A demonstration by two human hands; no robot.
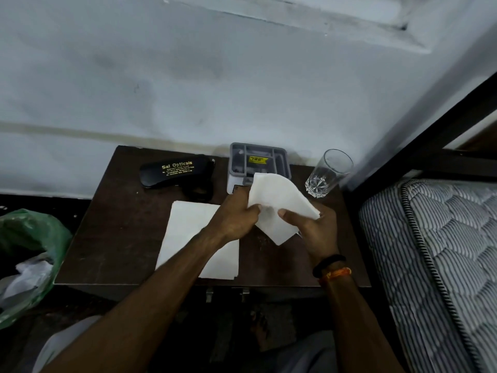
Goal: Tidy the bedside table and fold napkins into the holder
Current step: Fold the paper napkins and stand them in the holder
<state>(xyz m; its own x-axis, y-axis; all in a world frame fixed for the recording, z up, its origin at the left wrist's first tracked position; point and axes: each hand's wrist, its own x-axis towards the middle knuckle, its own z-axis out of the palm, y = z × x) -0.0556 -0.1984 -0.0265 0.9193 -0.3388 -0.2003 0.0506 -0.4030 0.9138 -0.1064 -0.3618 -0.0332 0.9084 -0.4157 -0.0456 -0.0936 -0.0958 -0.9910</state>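
Both hands, left hand [236, 216] and right hand [312, 224], pinch a white paper napkin [279, 200] in their fingers above the dark wooden counter [113, 224]. Swinging toward the grey compartmented plastic holder [259, 162], it could topple the nearby clear cut-glass tumbler [328, 173].

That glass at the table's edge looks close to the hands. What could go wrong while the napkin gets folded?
The glass stands just beyond the right hand, so a wide move toward the holder might knock it over. The napkin, pinched in the air by both the right and the left hand, may fold unevenly. The left forearm crosses the spare napkins and could drag them off.
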